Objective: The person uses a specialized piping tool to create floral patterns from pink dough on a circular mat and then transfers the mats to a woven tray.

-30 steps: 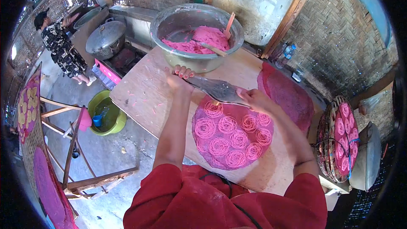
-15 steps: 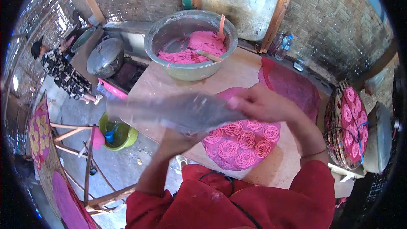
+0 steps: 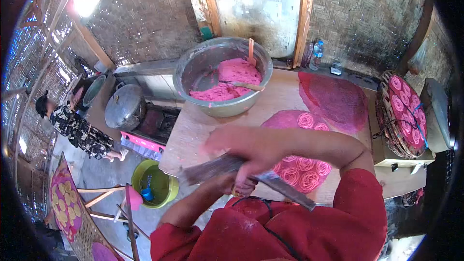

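Observation:
My left hand (image 3: 241, 186) is closed around the middle of a long grey wooden tool (image 3: 290, 191), which is tilted in front of my chest. My right hand (image 3: 241, 147) reaches across above the tool, its fingers smeared by motion; whether they grip anything is unclear. Under my right forearm lies a round pink mat (image 3: 278, 121) bearing several coiled pink dough rosettes (image 3: 307, 181). Farther off stands a big metal basin (image 3: 183, 79) holding pink dough (image 3: 239, 72), a wooden-handled spoon (image 3: 246, 86) and an orange spatula (image 3: 251, 50).
A dark pink mat (image 3: 333, 101) lies at the table's (image 3: 193, 125) far right. Beyond it, a round rack (image 3: 379, 121) carries more rosettes. On the left are a lidded pot (image 3: 125, 106), a stove (image 3: 154, 125), a green tub (image 3: 169, 191) and another person (image 3: 77, 125).
The grey tool has come down and nearer my body, its right end now lower. My right hand has shifted left across it. The view has turned slightly.

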A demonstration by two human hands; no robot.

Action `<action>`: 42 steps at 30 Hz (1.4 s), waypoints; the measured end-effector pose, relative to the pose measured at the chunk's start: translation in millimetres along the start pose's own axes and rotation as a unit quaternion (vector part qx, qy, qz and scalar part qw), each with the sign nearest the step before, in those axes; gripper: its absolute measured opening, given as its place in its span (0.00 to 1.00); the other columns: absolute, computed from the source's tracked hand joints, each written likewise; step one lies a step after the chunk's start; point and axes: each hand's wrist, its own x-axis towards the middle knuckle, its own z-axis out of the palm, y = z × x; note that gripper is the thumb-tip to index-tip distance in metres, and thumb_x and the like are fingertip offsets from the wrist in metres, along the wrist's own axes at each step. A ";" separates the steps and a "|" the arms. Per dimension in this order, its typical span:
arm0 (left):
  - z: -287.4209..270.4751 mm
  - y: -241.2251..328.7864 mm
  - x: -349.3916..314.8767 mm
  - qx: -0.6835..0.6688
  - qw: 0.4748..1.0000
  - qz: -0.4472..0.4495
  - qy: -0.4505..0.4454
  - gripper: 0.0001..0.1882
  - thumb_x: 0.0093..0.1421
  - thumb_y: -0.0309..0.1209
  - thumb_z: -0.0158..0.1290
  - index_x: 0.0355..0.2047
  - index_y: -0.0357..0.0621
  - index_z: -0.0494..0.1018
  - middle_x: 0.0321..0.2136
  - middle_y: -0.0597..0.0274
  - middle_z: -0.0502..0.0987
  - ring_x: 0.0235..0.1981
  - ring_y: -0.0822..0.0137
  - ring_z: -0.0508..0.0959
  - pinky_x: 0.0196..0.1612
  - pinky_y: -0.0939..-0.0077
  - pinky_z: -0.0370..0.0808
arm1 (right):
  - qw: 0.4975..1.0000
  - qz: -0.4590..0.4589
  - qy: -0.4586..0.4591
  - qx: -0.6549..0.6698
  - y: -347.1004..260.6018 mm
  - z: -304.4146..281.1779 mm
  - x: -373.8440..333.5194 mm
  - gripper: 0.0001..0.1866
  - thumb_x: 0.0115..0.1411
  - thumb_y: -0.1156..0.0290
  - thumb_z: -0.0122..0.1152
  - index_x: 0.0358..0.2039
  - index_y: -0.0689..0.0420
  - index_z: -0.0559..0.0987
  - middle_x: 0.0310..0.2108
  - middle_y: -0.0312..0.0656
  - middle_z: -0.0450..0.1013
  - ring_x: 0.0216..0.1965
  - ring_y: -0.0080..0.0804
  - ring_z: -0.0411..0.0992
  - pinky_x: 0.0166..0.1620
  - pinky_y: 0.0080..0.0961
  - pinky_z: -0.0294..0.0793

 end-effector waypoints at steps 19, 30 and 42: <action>-73.4 128.6 -215.4 0.601 0.466 0.444 0.474 0.29 0.50 0.33 0.62 0.52 0.42 0.64 0.44 0.60 0.71 0.44 0.63 0.73 0.50 0.71 0.69 | 0.773 0.170 0.604 -0.089 4.3 -94.5 108.8 0.20 0.56 0.82 0.41 0.47 0.49 0.59 0.19 0.34 0.57 0.16 0.21 0.58 0.16 0.24 0.61; 87.7 162.7 -278.9 0.407 0.227 0.874 0.137 0.16 0.55 0.27 0.49 0.44 0.34 0.67 0.39 0.52 0.72 0.38 0.60 0.73 0.45 0.64 0.70 | 0.783 0.462 0.130 -0.394 214.4 -41.6 48.9 0.24 0.61 0.47 0.46 0.43 0.55 0.74 0.41 0.50 0.74 0.39 0.42 0.75 0.40 0.43 0.72; -26.9 175.1 -243.9 0.453 0.267 0.687 0.501 0.21 0.50 0.19 0.59 0.45 0.36 0.67 0.39 0.58 0.73 0.37 0.67 0.74 0.41 0.74 0.72 | 0.593 0.487 -0.234 -0.597 231.8 -93.3 58.4 0.11 0.55 0.68 0.51 0.28 0.52 0.82 0.28 0.46 0.78 0.32 0.39 0.78 0.30 0.37 0.76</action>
